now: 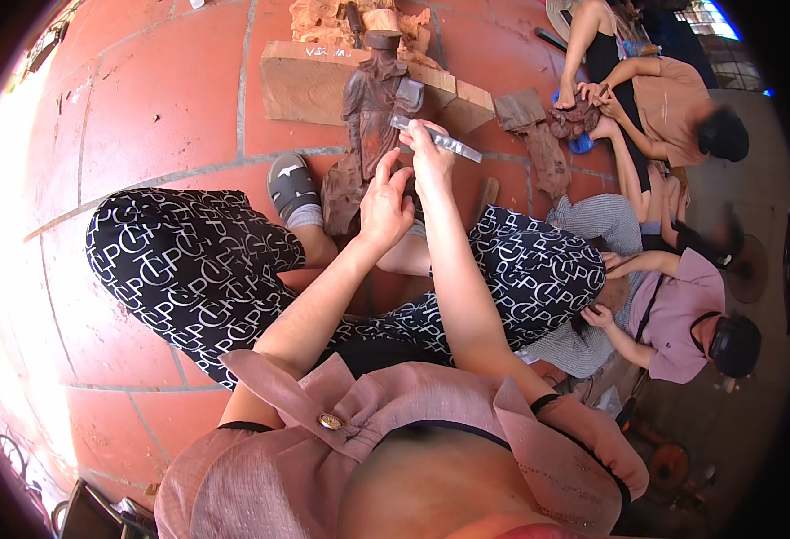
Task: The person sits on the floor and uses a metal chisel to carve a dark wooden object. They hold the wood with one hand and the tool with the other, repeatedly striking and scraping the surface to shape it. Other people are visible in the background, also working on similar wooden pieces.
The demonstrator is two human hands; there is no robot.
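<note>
A dark brown carved wooden figure (365, 108) with a flat-topped hat stands in front of me, between my feet. In my right hand (432, 162) is a flat grey strip (453, 145), pinched between thumb and fingers, its shiny end pointing right. The strip's kind is not clear; its other end lies in front of the figure's side. My left hand (386, 211) is just left of the right one, close to the figure's lower part. Its fingers are apart and partly stretched, with nothing visible in them. Whether its fingertips touch the wood is unclear.
Pale wooden blocks (300, 83) and rough-cut orange wood (323, 20) sit behind the figure. To the right lies another brown carving (538, 144). Several people sit along the right; one person in a tan shirt (669, 99) handles a brown carving (577, 121).
</note>
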